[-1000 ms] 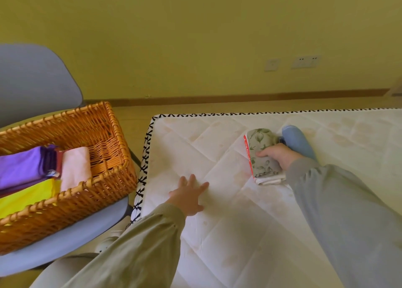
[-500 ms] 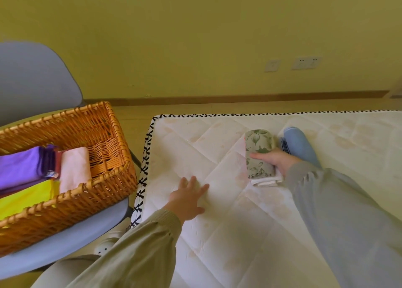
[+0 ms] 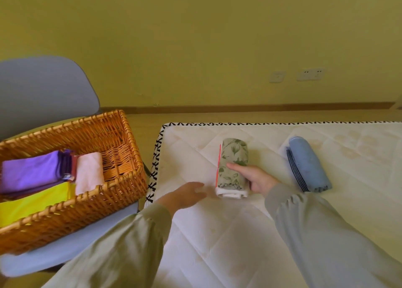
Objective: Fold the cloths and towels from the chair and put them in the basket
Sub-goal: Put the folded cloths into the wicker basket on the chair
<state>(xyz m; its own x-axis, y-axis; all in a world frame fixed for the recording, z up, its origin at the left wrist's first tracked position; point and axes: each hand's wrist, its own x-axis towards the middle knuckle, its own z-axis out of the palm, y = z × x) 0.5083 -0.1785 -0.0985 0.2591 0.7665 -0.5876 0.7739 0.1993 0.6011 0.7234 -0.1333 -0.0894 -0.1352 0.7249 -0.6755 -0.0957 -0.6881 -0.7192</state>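
Right hand (image 3: 260,179) gripping floral roll (image 3: 233,149) (thumb on top), left hand (image 3: 185,195) beside

the leaf-print towel (image 3: 233,150) is grey-green, the striped towel (image 3: 309,163) blue, the basket (image 3: 121,192) orange-brown, the mattress (image 3: 217,233) white.

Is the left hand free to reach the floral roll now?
Probably yes: the left hand is open just beside the floral roll, only bare mattress between; the right hand grips its other side.

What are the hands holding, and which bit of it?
The right hand grips the flowery rolled towel by its right side, thumb on top. The left hand holds nothing.
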